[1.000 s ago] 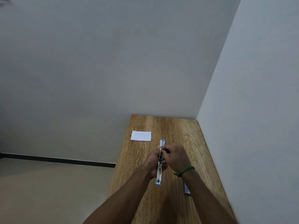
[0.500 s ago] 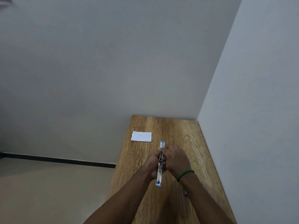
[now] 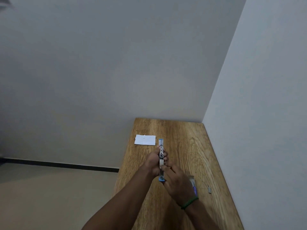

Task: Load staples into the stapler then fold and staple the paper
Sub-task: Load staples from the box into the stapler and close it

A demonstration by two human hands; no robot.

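A blue and silver stapler [image 3: 161, 158] lies swung fully open in a straight line above the wooden table [image 3: 186, 140]. My left hand [image 3: 153, 161] grips its middle from the left, fingers curled round it. My right hand [image 3: 176, 181] sits at the stapler's near half, fingertips touching the metal channel; whether it holds staples is hidden. A small white paper [image 3: 145, 139] lies flat at the table's far left. A strip of staples [image 3: 210, 189] lies on the table to the right.
A staple box [image 3: 192, 184] with blue print lies just right of my right wrist. Walls close the table at the back and right. The table's left edge drops to the floor.
My right hand has slid back from the stapler's middle toward its near end, uncovering the staple box and the strip. My left hand keeps its grip.
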